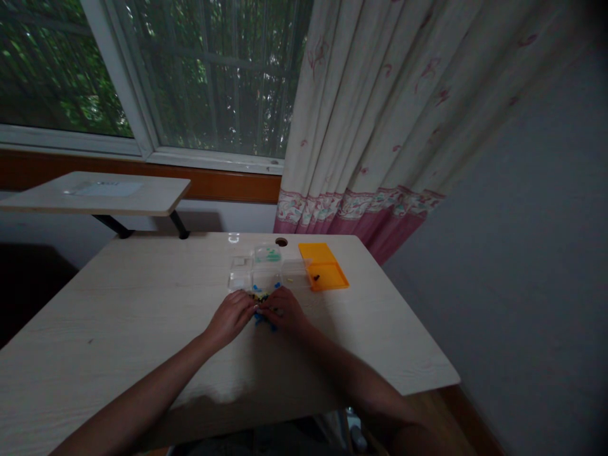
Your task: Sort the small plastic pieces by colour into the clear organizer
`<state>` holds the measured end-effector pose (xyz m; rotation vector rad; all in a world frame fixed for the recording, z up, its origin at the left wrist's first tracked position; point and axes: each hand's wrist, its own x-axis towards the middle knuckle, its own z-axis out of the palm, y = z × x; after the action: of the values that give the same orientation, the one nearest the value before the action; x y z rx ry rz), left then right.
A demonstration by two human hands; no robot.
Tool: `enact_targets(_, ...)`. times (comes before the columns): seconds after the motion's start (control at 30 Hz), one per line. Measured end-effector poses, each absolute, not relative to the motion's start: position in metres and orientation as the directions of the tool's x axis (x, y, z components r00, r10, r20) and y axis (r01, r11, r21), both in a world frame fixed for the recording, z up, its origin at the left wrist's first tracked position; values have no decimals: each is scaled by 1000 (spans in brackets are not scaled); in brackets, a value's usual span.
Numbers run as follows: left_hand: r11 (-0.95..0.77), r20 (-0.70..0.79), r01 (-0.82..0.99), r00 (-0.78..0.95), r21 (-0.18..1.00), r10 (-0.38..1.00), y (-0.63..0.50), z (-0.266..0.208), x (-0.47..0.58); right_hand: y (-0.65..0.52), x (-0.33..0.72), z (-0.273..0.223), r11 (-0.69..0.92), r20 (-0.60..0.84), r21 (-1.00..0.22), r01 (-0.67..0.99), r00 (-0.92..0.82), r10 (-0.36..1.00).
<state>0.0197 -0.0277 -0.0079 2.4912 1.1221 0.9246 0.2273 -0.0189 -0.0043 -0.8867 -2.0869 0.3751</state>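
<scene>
My left hand [232,315] and my right hand [286,311] meet over the desk, fingertips pinched together. Whatever they hold between them is too small to make out. Small blue pieces [259,319] lie on the desk just below the fingertips. Behind the fingers is a little heap of black and yellow pieces [260,296], partly hidden by both hands. Beyond it stand clear plastic boxes [266,278], with a few blue pieces at their near edge. Green pieces [272,254] sit in the farthest clear box.
An open orange case [327,254] lies to the right of the clear boxes, with a small black piece [316,277] in its near half. A raised shelf [161,190] stands at the back left of the desk [156,304]. A curtain [361,126] hangs behind.
</scene>
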Motion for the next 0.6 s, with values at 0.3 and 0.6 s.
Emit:
enact_targets(0.3, -671, 423, 555, 521, 493, 741, -28, -5, 18, -11, 241, -5, 721, 665, -548, 425, -302, 683)
enact_targets(0.6, -680, 405, 548, 548, 487, 732, -25, -5, 15, -10, 249, 3, 663, 654, -564, 492, -224, 722)
